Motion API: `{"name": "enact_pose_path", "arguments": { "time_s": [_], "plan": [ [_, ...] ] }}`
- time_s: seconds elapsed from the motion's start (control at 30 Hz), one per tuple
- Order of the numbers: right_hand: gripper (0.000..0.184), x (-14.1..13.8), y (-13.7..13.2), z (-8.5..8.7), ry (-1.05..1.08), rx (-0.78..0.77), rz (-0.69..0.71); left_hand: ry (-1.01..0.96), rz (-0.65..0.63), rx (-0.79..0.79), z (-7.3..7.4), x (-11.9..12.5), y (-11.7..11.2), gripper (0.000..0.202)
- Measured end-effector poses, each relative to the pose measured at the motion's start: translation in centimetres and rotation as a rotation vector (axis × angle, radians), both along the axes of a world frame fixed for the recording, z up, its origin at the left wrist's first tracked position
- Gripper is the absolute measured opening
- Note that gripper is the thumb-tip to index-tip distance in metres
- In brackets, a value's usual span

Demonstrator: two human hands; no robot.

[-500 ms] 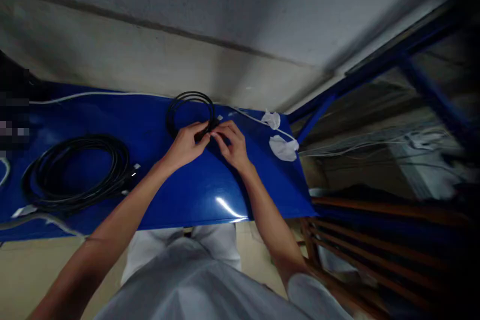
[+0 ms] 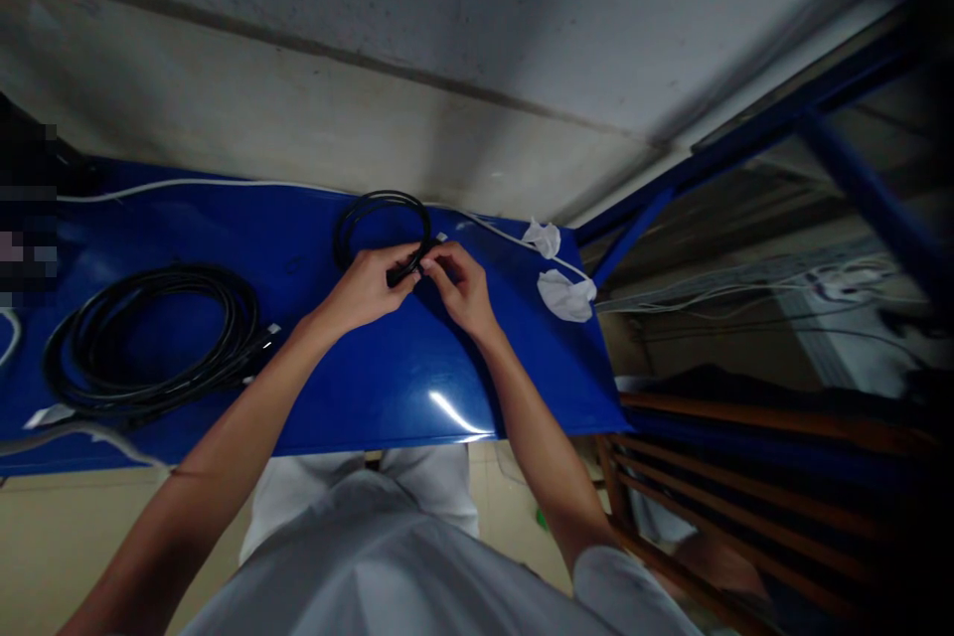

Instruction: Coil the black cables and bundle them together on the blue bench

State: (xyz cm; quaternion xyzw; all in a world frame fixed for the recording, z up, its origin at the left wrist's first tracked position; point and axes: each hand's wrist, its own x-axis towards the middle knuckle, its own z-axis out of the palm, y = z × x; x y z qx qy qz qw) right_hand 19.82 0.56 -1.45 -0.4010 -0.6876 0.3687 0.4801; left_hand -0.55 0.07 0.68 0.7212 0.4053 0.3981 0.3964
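Note:
A small coil of black cable point(image 2: 382, 198) is held over the far half of the blue table point(image 2: 402, 368). My left hand point(image 2: 373, 286) is closed around the near side of the coil, thumb and fingers pinching it. At the coil's right side, my right hand point(image 2: 460, 286) has thumb and fingertips pressed together against the cable; exactly what sits between them is too small to make out. A light-coloured plug end point(image 2: 441, 238) sticks out just above the right fingertips. A larger coil of black cable point(image 2: 231, 290) lies on the table to the left, with light plug ends at its right side.
A white cable point(image 2: 245, 183) runs along the table's back edge by the wall point(image 2: 358, 109). Crumpled white pieces point(image 2: 566, 296) lie at the right end. A blue metal frame point(image 2: 641, 219) rises there, beside wooden slats point(image 2: 745, 487). A grey cable point(image 2: 111, 439) crosses the front left.
My hands stay at the small coil with nearly the same grip. The right fingers have shifted slightly against the cable, and the coil's top sits a little lower.

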Motion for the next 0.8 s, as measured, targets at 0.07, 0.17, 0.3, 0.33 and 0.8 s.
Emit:
{"name": "enact_pose_path", "arguments": {
  "time_s": [0.07,0.17,0.3,0.33,0.8],
  "plan": [
    [0.027,0.0,0.0,-0.1,0.048,-0.073,0.037,0.025,-0.063,-0.006,0.0,-0.4,0.1,0.059],
    [0.028,0.4,0.3,-0.1,0.066,-0.082,0.016,0.060,-0.141,-0.016,0.0,-0.9,0.1,0.074],
    [0.029,0.9,0.6,-0.2,0.023,-0.050,-0.044,0.097,-0.160,-0.009,0.2,-0.7,-0.1,0.083],
    [0.028,0.9,0.7,-0.2,0.022,-0.046,-0.039,0.093,-0.145,-0.001,0.3,-0.6,-0.1,0.080],
    [0.023,0.1,0.0,0.1,-0.019,0.045,-0.035,-0.070,0.050,-0.055,-0.5,0.9,-0.3,0.043]
  ]
}}
